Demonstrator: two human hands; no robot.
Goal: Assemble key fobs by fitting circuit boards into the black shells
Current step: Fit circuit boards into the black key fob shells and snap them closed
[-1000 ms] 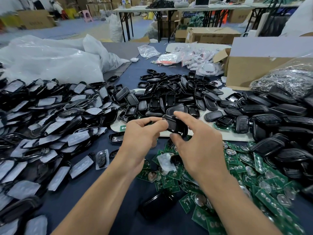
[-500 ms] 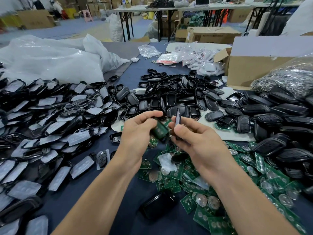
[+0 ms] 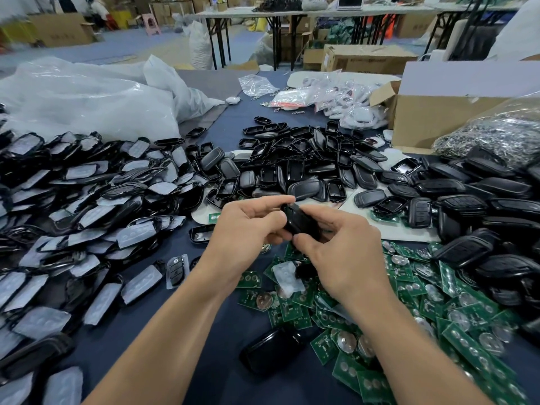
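Change since the earlier frame: both hands have closed together at centre; the single green circuit board that the left hand held apart no longer shows, and the black oval plastic shell, edge-on in the right hand alone half a second ago, now sits between the two hands
Meaning for the task: the board is judged to be inside the shell or being pressed home; full seating cannot be confirmed
Left hand: thumb over the top, fingers curled round the shell's left end, gripping it
Right hand: thumb and forefinger pinch the shell's near right edge; remaining fingers curl beneath
Position of the shell: raised above the dark blue table cloth, over the far edge of the heap of green rectangular circuit boards with round silver cells, in front of the pile of empty black shell halves
Hidden: the shell's open face is covered by fingers or turned away; board, clips and buttons cannot be made out
Cut off: both forearms by the lower edge; the mound of black parts backed with white film by the left edge; the stack of closed black fobs by the right edge
Hard to make out: a glossy black oblong casing lies on the cloth between the forearms, whole fob or half cannot be told; distant tables and cartons are blurred
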